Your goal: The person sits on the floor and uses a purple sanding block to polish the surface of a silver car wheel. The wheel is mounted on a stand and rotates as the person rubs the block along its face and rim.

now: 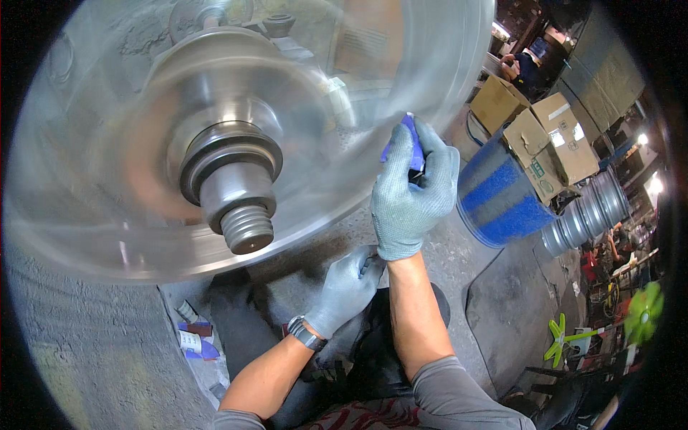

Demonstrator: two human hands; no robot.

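- the right hand (419, 197) pinches a purple piece (415, 149) between thumb and fingers, its visible length running roughly up the view.
- the blurred wheel (125, 240), seemingly spinning, lies left of that piece, so the right hand is nearer its rim; contact, i cannot tell.
- the left hand (344, 290) curls lower, just beside the right wrist; whether it grips anything, i cannot tell.

the gloved right hand (423, 204) is raised, its fingers (431, 140) pinched together; the gloved left hand (345, 285) sits lower, loosely curled, near the right wrist (403, 264).
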